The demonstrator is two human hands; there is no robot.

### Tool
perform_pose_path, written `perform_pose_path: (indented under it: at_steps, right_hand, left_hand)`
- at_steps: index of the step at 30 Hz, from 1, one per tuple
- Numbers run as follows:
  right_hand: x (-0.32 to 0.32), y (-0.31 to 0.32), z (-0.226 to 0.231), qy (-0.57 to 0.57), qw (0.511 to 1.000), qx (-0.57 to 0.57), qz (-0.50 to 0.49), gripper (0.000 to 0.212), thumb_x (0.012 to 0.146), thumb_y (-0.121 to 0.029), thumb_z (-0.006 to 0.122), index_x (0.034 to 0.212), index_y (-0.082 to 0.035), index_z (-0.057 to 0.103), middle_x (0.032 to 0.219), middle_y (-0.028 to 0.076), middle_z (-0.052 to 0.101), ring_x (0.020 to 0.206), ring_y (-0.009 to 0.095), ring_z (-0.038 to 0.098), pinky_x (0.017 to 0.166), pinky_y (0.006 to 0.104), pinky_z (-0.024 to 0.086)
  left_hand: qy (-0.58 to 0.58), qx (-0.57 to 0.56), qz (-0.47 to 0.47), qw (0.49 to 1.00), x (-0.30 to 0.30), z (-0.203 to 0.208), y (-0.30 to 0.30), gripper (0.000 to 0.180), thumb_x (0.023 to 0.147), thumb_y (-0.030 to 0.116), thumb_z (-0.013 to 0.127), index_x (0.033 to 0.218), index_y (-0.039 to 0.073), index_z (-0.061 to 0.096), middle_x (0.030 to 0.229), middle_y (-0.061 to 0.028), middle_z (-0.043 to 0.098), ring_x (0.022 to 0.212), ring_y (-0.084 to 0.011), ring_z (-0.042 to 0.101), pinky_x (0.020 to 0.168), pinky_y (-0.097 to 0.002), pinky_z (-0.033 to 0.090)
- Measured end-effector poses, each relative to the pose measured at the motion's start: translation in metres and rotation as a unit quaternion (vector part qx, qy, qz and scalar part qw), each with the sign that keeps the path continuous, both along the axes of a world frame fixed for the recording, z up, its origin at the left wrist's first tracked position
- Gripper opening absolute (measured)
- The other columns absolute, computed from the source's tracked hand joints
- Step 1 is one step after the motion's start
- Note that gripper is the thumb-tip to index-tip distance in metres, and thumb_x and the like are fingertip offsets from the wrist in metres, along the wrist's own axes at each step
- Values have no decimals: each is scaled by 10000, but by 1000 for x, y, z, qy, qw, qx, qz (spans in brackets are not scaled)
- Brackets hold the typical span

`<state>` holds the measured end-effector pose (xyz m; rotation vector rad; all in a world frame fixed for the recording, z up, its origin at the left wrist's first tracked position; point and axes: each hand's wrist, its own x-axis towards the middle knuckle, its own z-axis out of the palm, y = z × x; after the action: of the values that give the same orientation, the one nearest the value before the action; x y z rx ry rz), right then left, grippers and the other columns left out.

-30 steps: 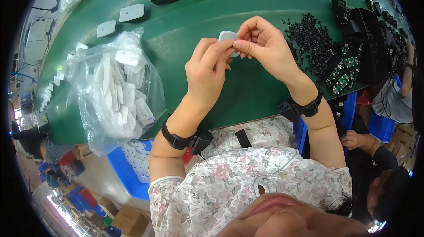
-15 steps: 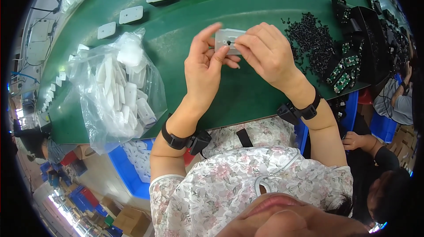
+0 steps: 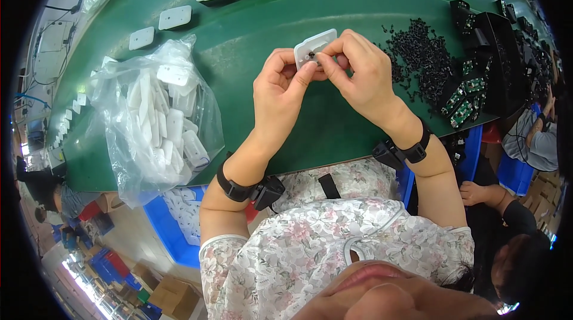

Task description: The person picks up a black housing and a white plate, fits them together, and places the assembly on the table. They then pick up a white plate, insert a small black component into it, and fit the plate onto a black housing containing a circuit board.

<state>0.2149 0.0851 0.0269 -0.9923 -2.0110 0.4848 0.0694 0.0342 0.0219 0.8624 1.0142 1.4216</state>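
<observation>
white cover [image 3: 314, 43] between both hands [image 3: 278, 88]

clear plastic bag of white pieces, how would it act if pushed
The clear plastic bag would probably sag and crumple, since its film looks wrinkled. The white pieces inside lie loosely heaped, so they would likely shift.

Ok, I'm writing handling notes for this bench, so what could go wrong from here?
The small black part at the right hand could slip and drop, being tiny beside the white plastic cover in the left hand. The pile of small black parts lies loose near that arm, so a brush might scatter some. The clear plastic bag of white covers seems to overhang the green table, so a snag could spill it.
</observation>
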Motion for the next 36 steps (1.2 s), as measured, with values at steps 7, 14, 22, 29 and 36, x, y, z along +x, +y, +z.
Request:
perform_pose_path:
  at_steps: [7, 14, 22, 29, 36]
  right_hand:
    - [0, -6, -2, 87, 982, -159, 47, 128, 857, -109, 672, 836, -26, 576, 670, -10, 481, 548, 79, 424, 499, 236, 366]
    - [15, 5, 7, 112, 984, -138, 22, 215, 807, -162, 734, 919, -44, 594, 945, 27, 534, 826, 115, 485, 673, 232, 383]
    - [21, 13, 7, 114, 928, -334, 120, 216, 813, -175, 739, 904, -49, 589, 767, -44, 560, 673, 35, 463, 583, 201, 368]
    - [17, 30, 7, 131, 912, -351, 168, 267, 828, -229, 734, 966, -50, 592, 827, -36, 570, 738, 32, 487, 599, 193, 385]
    - [40, 175, 19, -186, 928, 310, -92, 236, 791, -133, 620, 1025, -103, 614, 1055, 82, 618, 960, 280, 597, 767, 393, 500]
  left_hand:
    - [175, 102, 35, 979, -6, -10, 1, 79, 919, 17, 584, 937, -49, 543, 939, -67, 551, 742, -142, 636, 674, -241, 521]
    - [72, 30, -5, 997, -7, 3, 0, 87, 937, 59, 573, 953, -23, 550, 858, -91, 637, 727, -133, 635, 648, -238, 520]
    - [88, 33, -45, 995, -7, 2, -1, 100, 939, 60, 568, 963, -36, 555, 884, -97, 637, 723, -141, 639, 667, -250, 527]
    - [43, -54, 5, 998, -11, 11, 6, 178, 981, 68, 468, 1068, -66, 547, 868, -96, 636, 692, -150, 635, 645, -250, 524]
    - [329, -47, 52, 942, -62, -1, 13, 129, 972, 69, 482, 993, -6, 585, 793, -63, 632, 563, -90, 520, 517, -249, 424]
